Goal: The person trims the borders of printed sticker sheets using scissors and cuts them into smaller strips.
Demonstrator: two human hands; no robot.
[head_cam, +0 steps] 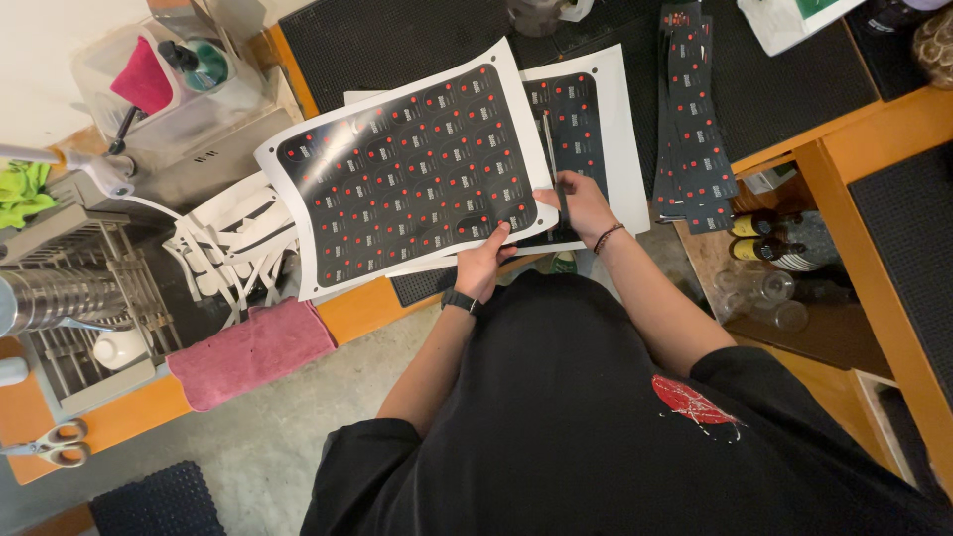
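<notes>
My left hand (485, 260) grips the near edge of a large white sheet (407, 164) printed with rows of black labels with red dots, lifting it off the counter. My right hand (579, 203) holds a pair of scissors (554, 159) whose blades point away along the sheet's right edge. Under it lies a second printed sheet (596, 119). To the right, a stack of cut label strips (692, 109) lies on the black rubber mat (397, 40).
White offcut strips (238, 243) pile up left of the sheet. A pink towel (253, 352) hangs over the orange counter edge. A dish rack (74, 298), another pair of scissors (45, 445) and a container (169, 79) are at left. Bottles (769, 238) and glasses (759, 293) stand on a lower shelf.
</notes>
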